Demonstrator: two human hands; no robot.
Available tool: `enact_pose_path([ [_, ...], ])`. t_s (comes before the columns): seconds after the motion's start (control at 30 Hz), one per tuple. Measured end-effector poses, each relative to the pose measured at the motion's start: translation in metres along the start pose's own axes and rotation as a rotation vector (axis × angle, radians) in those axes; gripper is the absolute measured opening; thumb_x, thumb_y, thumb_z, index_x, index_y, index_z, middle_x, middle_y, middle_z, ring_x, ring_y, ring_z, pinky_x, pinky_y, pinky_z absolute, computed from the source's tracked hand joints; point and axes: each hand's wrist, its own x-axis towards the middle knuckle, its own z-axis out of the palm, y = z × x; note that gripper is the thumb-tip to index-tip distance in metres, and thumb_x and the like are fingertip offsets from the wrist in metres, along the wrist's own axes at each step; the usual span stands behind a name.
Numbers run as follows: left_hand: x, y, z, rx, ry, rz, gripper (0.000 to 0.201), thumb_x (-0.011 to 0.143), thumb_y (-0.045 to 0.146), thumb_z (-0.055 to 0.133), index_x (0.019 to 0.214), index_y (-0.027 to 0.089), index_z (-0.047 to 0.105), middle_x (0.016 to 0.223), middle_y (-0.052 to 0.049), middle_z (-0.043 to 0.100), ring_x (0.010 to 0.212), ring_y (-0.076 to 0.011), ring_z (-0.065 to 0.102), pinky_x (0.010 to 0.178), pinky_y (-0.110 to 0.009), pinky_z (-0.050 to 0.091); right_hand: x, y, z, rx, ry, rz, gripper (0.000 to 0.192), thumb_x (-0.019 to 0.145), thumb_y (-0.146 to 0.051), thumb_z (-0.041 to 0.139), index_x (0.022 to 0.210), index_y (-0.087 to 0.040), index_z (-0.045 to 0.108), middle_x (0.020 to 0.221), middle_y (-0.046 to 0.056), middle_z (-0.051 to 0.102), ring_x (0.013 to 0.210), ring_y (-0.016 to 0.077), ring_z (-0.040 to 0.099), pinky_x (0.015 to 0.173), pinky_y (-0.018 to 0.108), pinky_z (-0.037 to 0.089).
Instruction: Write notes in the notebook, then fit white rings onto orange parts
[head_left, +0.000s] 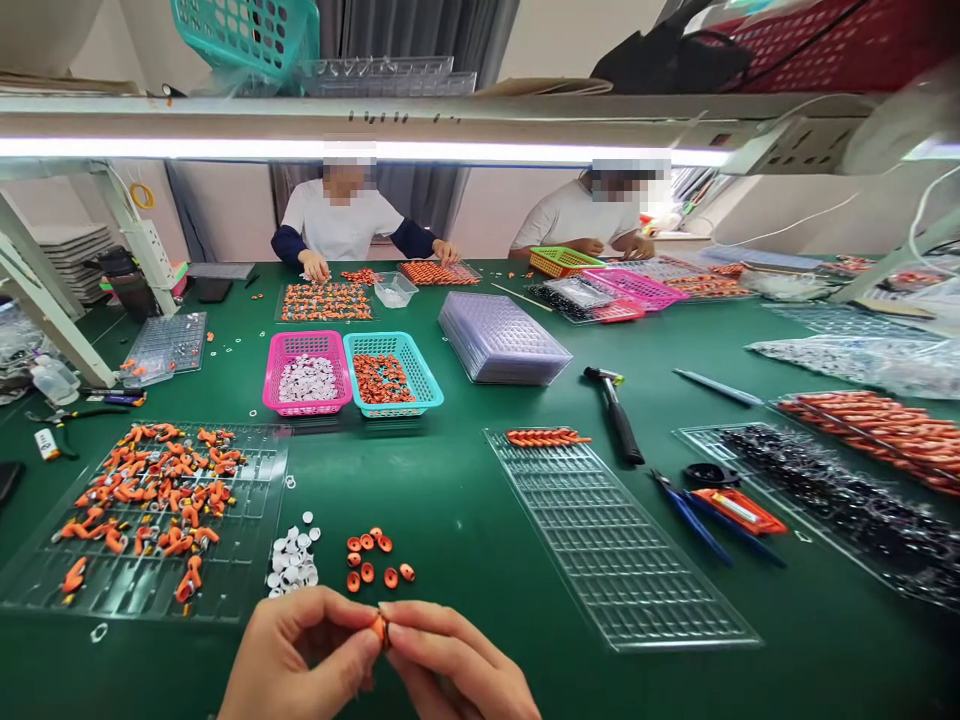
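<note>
One broad green table carried all the work, with two people in white shirts, one farther left and the other to the right, seated along its far side. On the near left lay a clear tray strewn with curved orange pieces, loosely spread, probably so that each could be picked out singly. To the right, a long ribbed tray held one tidy orange row at its far end; its ribs likely kept pieces lined up. Beyond stood a stack of clear trays, and beside it a pink basket and a turquoise basket, touching, which seemed to keep white and orange parts from mixing.

At the near edge, the left hand pinched a small orange piece between thumb and index finger. The right hand met it from the other side, fingers close together, tips against the piece; its thumb was hard to tell. Meeting tip to tip presumably steadied something so tiny. Just beyond lay white discs and orange cups, apparently within easy reach.
</note>
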Motion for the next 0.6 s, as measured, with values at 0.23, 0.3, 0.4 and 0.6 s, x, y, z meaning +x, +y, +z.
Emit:
enact_pose_path([
  [0.23,0.0002,-0.0001,0.0036,0.005,-0.01,0.008,0.027,0.067,0.039,0.083,0.068,0.015,0.069,0.054,0.001,0.065,0.051,-0.0112,0.059,0.051,-0.019,0.047,-0.0018,0.0013,0.0054,0.133,0.06,0.159,0.025,0.083,-0.008,0.07,0.097,-0.028,0.076,0.093,0.006,0.078,0.081,0.0202,0.076,0.072,0.027,0.064],
  [0.3,-0.0002,-0.0005,0.0051,0.043,0.008,0.034,0.021,0.068,0.034,0.081,0.068,0.016,0.07,0.055,0.0,0.066,0.052,-0.0119,0.059,0.051,-0.02,0.047,-0.0026,0.0013,0.0071,0.176,0.104,0.213,0.015,0.085,-0.017,0.071,0.093,-0.028,0.077,0.091,0.006,0.078,0.08,0.0207,0.076,0.072,0.027,0.065],
  [0.4,-0.0012,-0.0012,0.0065,0.122,0.044,0.102,0.013,0.07,0.029,0.077,0.067,0.017,0.072,0.059,-0.001,0.069,0.054,-0.0126,0.06,0.051,-0.019,0.046,-0.0039,0.0031,0.0082,0.228,0.117,0.255,0.01,0.085,-0.022,0.072,0.091,-0.028,0.078,0.09,0.006,0.078,0.08,0.0209,0.076,0.072,0.027,0.065],
  [0.6,-0.0021,-0.0063,0.0059,0.232,0.076,0.215,0.012,0.074,0.027,0.07,0.068,0.017,0.072,0.063,-0.004,0.073,0.055,-0.0151,0.065,0.053,-0.02,0.049,-0.0057,0.0104,0.0071,0.269,0.069,0.259,0.014,0.085,-0.019,0.072,0.094,-0.029,0.078,0.093,0.005,0.078,0.082,0.0205,0.076,0.075,0.026,0.064],
])
